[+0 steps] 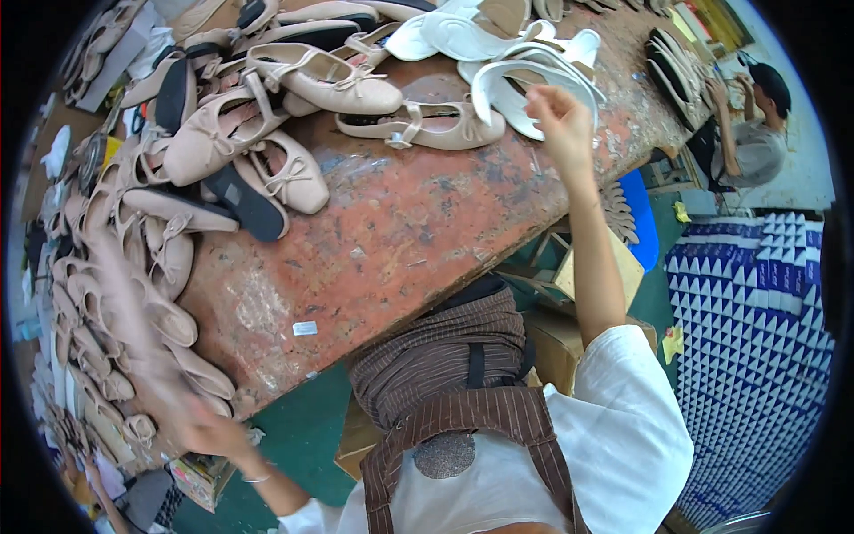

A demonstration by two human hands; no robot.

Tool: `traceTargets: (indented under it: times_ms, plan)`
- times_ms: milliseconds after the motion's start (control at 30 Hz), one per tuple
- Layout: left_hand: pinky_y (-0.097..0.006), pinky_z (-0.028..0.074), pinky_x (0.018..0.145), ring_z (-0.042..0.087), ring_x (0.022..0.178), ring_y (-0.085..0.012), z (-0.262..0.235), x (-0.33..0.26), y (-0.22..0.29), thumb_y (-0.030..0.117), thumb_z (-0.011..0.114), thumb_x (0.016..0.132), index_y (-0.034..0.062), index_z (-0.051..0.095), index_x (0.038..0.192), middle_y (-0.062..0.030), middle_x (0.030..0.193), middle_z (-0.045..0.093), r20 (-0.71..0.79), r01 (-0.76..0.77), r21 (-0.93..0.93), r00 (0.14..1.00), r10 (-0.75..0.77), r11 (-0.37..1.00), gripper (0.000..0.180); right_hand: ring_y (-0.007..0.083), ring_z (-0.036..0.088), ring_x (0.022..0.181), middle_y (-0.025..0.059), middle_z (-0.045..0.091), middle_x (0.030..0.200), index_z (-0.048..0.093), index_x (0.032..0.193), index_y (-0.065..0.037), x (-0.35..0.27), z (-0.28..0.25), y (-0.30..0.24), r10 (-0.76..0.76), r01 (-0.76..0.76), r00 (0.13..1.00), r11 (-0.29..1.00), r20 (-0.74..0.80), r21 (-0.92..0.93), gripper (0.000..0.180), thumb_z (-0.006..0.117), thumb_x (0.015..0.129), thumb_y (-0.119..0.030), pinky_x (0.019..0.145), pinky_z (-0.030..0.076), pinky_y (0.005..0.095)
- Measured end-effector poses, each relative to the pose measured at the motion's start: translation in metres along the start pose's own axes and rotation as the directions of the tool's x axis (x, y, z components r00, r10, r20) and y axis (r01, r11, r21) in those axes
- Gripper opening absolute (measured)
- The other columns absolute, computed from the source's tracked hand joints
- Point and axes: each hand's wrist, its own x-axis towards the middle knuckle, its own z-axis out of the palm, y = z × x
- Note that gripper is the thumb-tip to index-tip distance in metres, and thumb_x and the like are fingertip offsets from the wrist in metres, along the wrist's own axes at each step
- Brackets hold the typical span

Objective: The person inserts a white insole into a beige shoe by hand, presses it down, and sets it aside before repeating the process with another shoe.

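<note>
My right hand (pixel 562 123) is over a pile of white insoles (pixel 436 37) at the far side of the table. Its fingers are curled together, and whatever they may hold is hidden. One curved white insole (pixel 498 73) lies just beside the fingertips. Near the table's left front edge, my left hand (pixel 218 434) is smeared by motion. A blurred beige streak (pixel 147 329) stretches from it over the shoes; I cannot make out what it is. Beige flat shoes with bows, such as this one (pixel 325 78), are heaped close to the insoles.
Rows of beige shoes (pixel 169 316) line the left of the worn red table (pixel 382 240). A small white label (pixel 304 328) lies near its front edge. A person (pixel 756 125) sits at the far right, near stacked blue-and-white boxes (pixel 747 356). A blue stool (pixel 637 218) stands beside the table.
</note>
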Motion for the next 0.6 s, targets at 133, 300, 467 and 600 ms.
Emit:
traceTargets:
  times_ms: [133, 300, 467, 600]
  plan:
    - [-0.041, 0.038, 0.107, 0.052, 0.126, -0.0373, -0.031, 0.131, 0.008, 0.033, 0.062, 0.097, -0.0067, 0.056, 0.130, -0.0283, 0.131, 0.057, -0.572, -0.108, 0.311, 0.772, 0.276, 0.944, 0.052, 0.0307, 0.056, 0.118, 0.0158, 0.055, 0.133, 0.054, 0.132, 0.003, 0.052, 0.039, 0.027, 0.268, -0.309, 0.939, 0.933, 0.215, 0.184, 0.087, 0.066, 0.082, -0.067, 0.095, 0.049, 0.0447]
    - [-0.041, 0.039, 0.106, 0.054, 0.126, -0.0318, 0.079, 0.123, 0.197, 0.012, 0.071, 0.085, 0.0067, 0.066, 0.122, -0.0174, 0.130, 0.061, -0.168, -0.629, -0.111, 0.775, 0.609, 0.769, 0.037, 0.0209, 0.063, 0.100, 0.0090, 0.063, 0.109, 0.062, 0.109, -0.001, 0.070, 0.063, 0.049, 0.373, -0.321, 0.927, 0.746, 0.033, 0.584, 0.039, 0.075, 0.085, -0.028, 0.082, 0.055, 0.0359]
    - [-0.050, 0.034, 0.106, 0.058, 0.114, -0.0272, 0.176, 0.157, 0.237, 0.014, 0.068, 0.080, 0.0062, 0.073, 0.090, -0.0129, 0.106, 0.066, 0.117, -0.822, 0.264, 0.547, 0.829, 0.505, 0.014, 0.0285, 0.063, 0.105, 0.0161, 0.066, 0.110, 0.062, 0.103, 0.003, 0.029, 0.016, 0.019, 0.281, -0.456, 0.879, 0.267, 0.385, 0.849, 0.022, 0.051, 0.084, 0.001, 0.101, 0.047, 0.0478]
    - [-0.051, 0.038, 0.097, 0.066, 0.087, -0.0230, 0.174, 0.161, 0.227, 0.009, 0.066, 0.074, 0.0087, 0.071, 0.075, -0.0076, 0.081, 0.066, 0.138, -0.815, 0.264, 0.562, 0.816, 0.517, 0.005, 0.0246, 0.064, 0.100, 0.0146, 0.066, 0.105, 0.058, 0.113, 0.009, -0.028, -0.014, 0.014, 0.001, -0.690, 0.719, 0.119, 0.695, 0.714, 0.042, 0.048, 0.072, 0.003, 0.094, 0.050, 0.0390]
